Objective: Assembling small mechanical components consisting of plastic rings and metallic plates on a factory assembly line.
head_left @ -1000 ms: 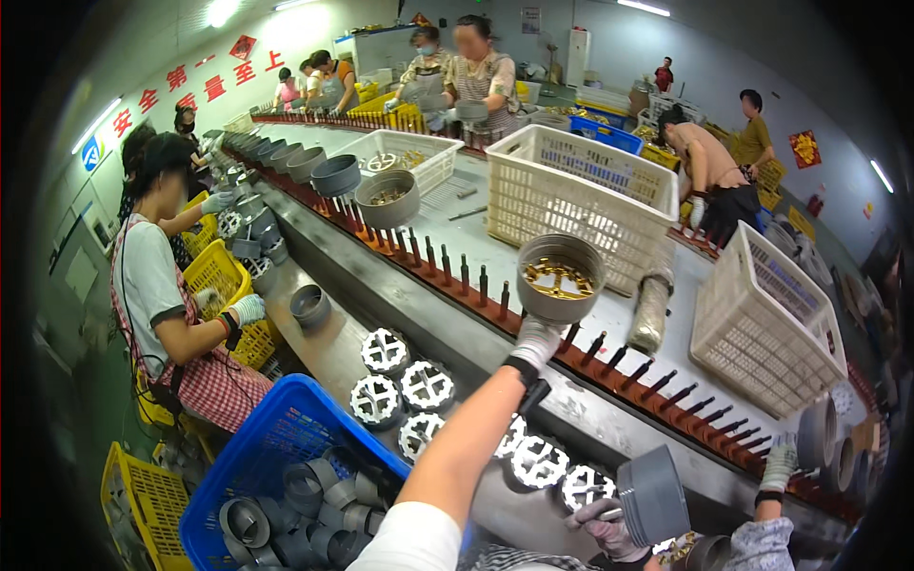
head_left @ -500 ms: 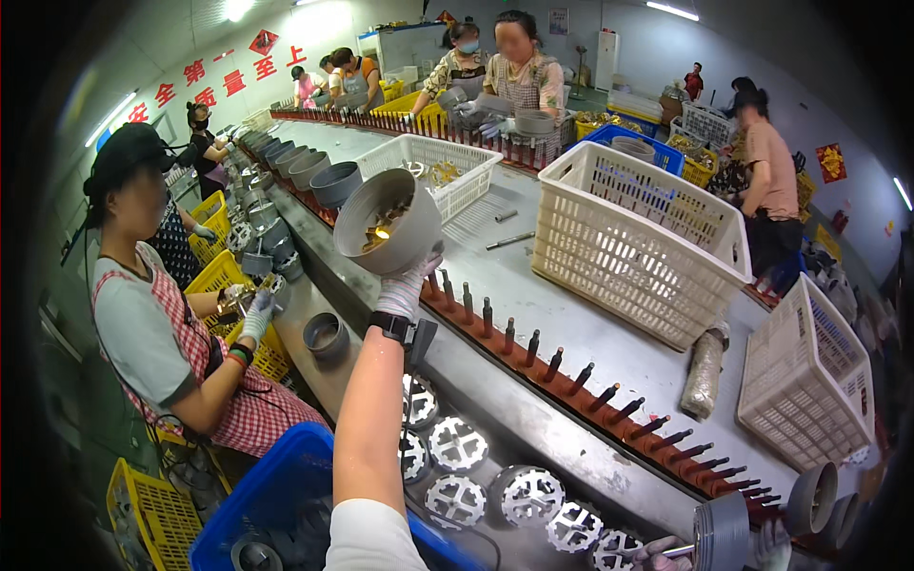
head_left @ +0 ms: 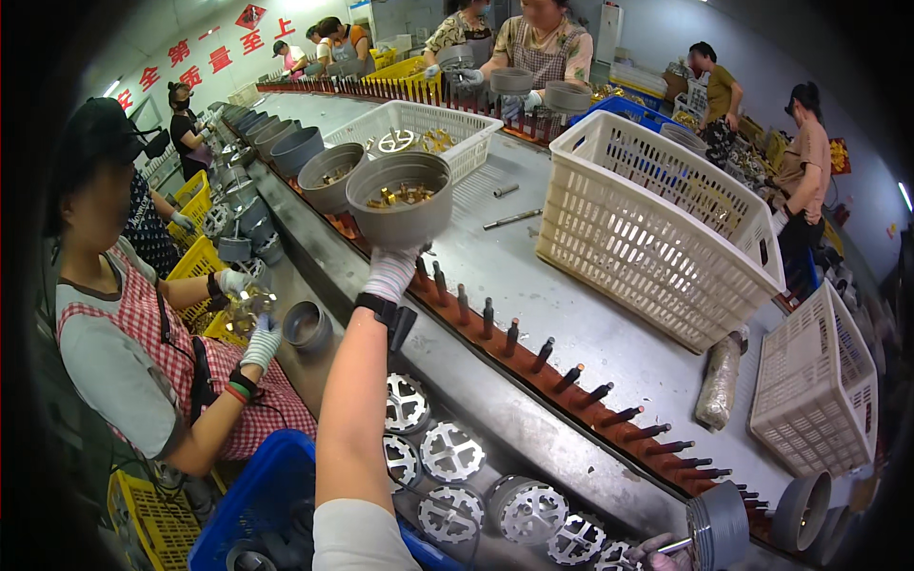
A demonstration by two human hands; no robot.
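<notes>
A worker's left hand (head_left: 390, 274) raises a grey cup (head_left: 400, 226) of brass pieces (head_left: 400, 197) over the red rail (head_left: 571, 407), fingers grasping it from beneath, with 1 more loaded cup (head_left: 326, 195) just beyond. Nearer lie 7 notched silver discs (head_left: 452, 451); at the lower edge, a cut-off gloved hand (head_left: 659, 552) meets a rod (head_left: 676, 545) beside a grey cylinder (head_left: 719, 526), its owner and grip unclear. Past the pegs (head_left: 488, 314), bare desk (head_left: 505, 271) stretches to 2 loose rods (head_left: 512, 220) and 3 white crates (head_left: 609, 228), leaving open room right of the raised cup.

Pale wall (head_left: 233, 82) (red lettering (head_left: 221, 59))
</notes>
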